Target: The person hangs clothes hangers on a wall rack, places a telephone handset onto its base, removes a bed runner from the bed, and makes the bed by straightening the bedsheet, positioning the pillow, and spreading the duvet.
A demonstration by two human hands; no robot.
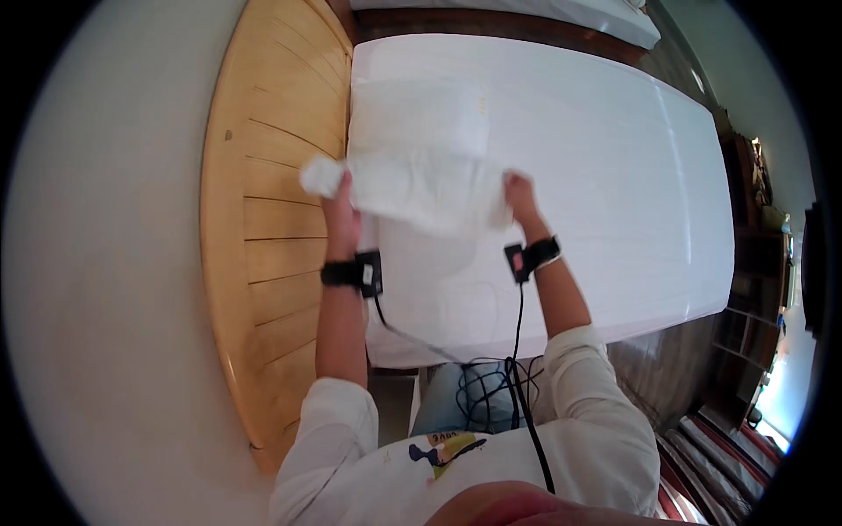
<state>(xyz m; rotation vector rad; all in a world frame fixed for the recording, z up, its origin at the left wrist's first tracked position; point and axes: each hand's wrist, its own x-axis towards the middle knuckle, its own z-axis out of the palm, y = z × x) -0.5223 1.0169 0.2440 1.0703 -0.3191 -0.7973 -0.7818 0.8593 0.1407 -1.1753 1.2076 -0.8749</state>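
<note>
Above the bed, a white cloth [421, 188], somewhat blurred, is stretched between my two hands. My left hand [342, 215] is closed round its left end, and a bunched bit of it sticks out past the fingers beside the headboard. At the right end, my right hand [522, 195] grips the cloth's edge in closed fingers. Just beyond it a flat white piece of bedding [421, 114] with small yellow marks lies on the bed; the held cloth covers its near side. Whether the cloth is a towel or a pillowcase I cannot make out.
The bed [605, 202] has a smooth white sheet. A wooden headboard [281, 193] borders it on the left. Black cables [491, 386] run from the wrist straps to my lap. Another bed [526, 10] stands at the far side, and dark shelves [754, 307] at the right.
</note>
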